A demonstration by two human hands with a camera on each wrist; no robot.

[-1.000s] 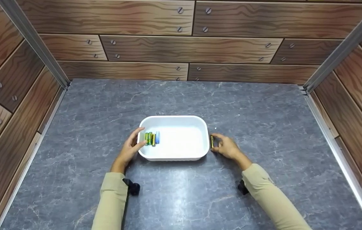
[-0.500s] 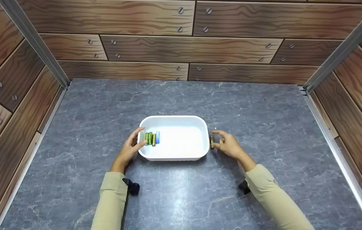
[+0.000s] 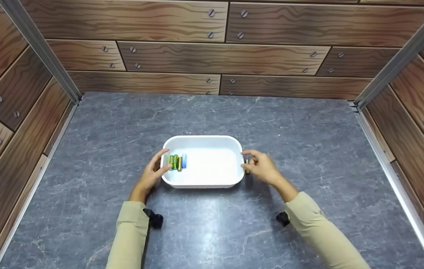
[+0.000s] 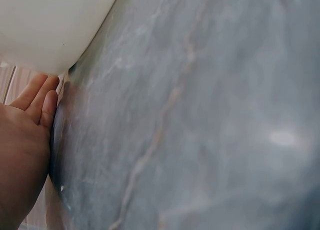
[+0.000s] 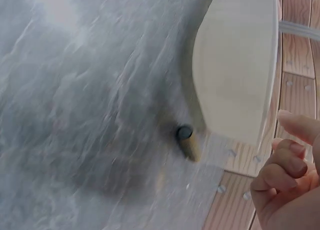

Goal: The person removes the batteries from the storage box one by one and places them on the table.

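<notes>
A white rectangular container sits on the dark table. Several batteries, green-yellow ones and a blue one, lie side by side at its left end. My left hand rests against the left end wall, thumb over the rim; in the left wrist view its fingers look straight. My right hand is at the right rim, index finger and thumb reaching to it, other fingers curled in and holding nothing. Below it, another battery, gold with a dark end, lies on the table beside the container, partly hidden by the hand in the head view.
The grey marble-look tabletop is bordered by wood-patterned panels at the back and both sides. Metal posts stand at the back corners.
My right hand has let go of the battery beside the container and moved slightly left, its fingertips now at the right rim. The left hand and the container have stayed put.
</notes>
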